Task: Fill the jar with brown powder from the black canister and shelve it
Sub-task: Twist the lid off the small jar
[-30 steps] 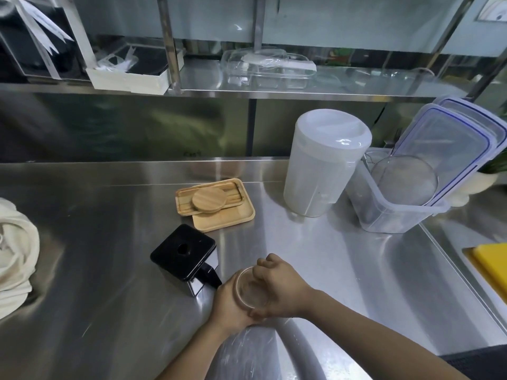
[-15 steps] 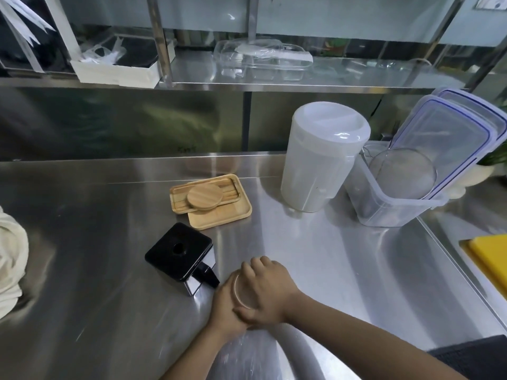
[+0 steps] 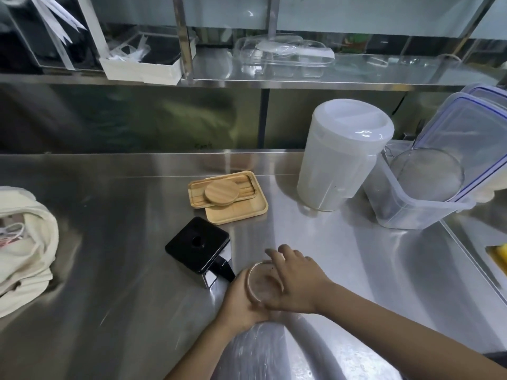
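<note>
A clear glass jar (image 3: 263, 283) stands open-mouthed near the front of the steel counter, with a faint brown residue inside. My left hand (image 3: 238, 300) wraps its left side and grips it. My right hand (image 3: 296, 281) rests against the jar's right side with the fingers spread over the rim. The black canister (image 3: 198, 248), square with a hole in its black top and a chrome body, stands just left of the jar. A round wooden lid (image 3: 221, 192) lies on a wooden tray (image 3: 241, 209) behind it.
A white lidded pitcher (image 3: 340, 154) and a clear plastic bin (image 3: 417, 204) with lids and a strainer stand at the back right. A cream cloth bag (image 3: 24, 242) lies at the left. A steel shelf (image 3: 274, 78) runs above, holding clear containers.
My right hand's fingers have lifted and spread off the jar's mouth, showing more of the rim. The jar and my left hand stay in place.
</note>
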A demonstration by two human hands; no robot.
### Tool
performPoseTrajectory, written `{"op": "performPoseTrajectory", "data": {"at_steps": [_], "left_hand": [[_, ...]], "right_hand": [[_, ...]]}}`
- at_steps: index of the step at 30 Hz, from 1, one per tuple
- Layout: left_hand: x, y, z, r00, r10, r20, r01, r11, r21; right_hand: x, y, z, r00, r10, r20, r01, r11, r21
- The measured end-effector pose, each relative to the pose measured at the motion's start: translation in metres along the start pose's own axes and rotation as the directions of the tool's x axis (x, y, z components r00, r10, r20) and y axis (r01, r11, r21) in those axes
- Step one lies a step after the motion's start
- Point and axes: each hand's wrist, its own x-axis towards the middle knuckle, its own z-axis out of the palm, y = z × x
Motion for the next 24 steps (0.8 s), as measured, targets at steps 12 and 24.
{"op": "performPoseTrajectory", "data": {"at_steps": [12,24], "left_hand": [[-0.008,0.011,0.002,0.985,-0.109,-0.134,0.105,0.994,-0.03],[0.0,0.025,0.011,0.899,-0.417,-0.134,0.318,0.833,-0.453]], "right_hand": [[0.006,-0.006,-0.018,0.953,-0.255,0.165,0.203,0.939,0.276],[0.005,-0.022,-0.019,0.962,-0.247,0.117,0.247,0.969,0.017]]}}
